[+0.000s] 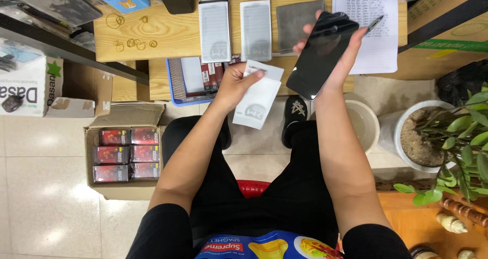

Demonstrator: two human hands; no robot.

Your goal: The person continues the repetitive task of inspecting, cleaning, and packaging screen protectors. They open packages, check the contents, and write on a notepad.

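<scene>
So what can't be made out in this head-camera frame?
- Back of the dark phone: faces away, and the right hand hides it.
- Part of the white packet: covered by the left hand.
- Contents of the blue tray: the left hand covers part of it.
- Writing on the paper sheet: too small.
- Potted plant: cut by the right edge.
</scene>
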